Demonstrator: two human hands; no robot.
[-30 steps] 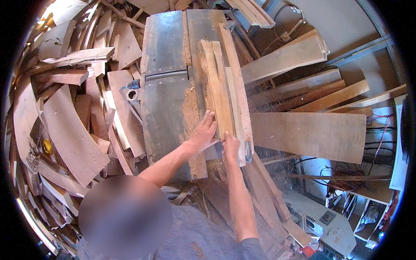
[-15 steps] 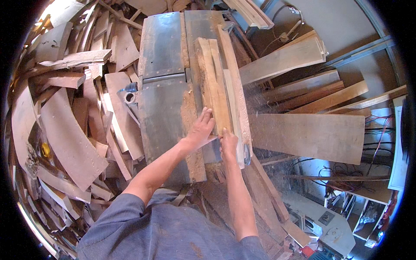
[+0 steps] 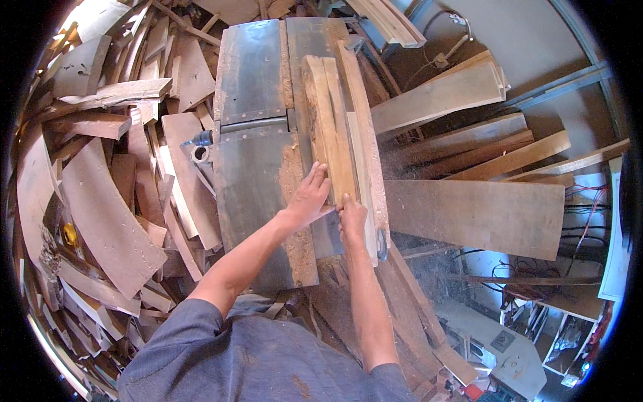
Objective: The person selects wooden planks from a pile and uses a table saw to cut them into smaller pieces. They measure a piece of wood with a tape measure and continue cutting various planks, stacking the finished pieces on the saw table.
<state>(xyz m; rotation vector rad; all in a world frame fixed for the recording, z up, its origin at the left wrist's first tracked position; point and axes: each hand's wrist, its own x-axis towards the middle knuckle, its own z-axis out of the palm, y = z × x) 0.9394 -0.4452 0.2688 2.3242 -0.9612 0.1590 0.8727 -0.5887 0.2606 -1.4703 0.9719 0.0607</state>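
- It's a crowded wood workshop I'm standing in, and a worn metal tabletop (image 3: 253, 181) lies beneath and ahead of the person's hands.
- The left hand (image 3: 309, 194) has its fingers stretched forward and close together, their tips on the left edge of a length of wood (image 3: 340, 147); from here I can't tell whether it grips or only presses.
- The right hand (image 3: 352, 220) is curled around the near end of that wood, thumb on top, pinching it.
- The wood runs forward from both hands, lying lengthwise on the tabletop, with a dark line along it; I can't make out whether it is one cracked piece or two side by side.
- Just right of the hands, a pale strip (image 3: 367, 208) and a dusty upright board (image 3: 367, 120) run alongside.
- Left of the left hand, sawdust (image 3: 292, 167) coats the metal; ahead and left, a slot (image 3: 253, 123) crosses the tabletop.
- Farther left of the hands, offcuts (image 3: 110, 214) lie heaped at all angles.
- Well to the right of the hands, a wide board (image 3: 479, 214) juts out sideways, with tangled cables (image 3: 529, 276) beyond it.
- Behind the right hand, off to the right, sits a grey machine (image 3: 519, 365).
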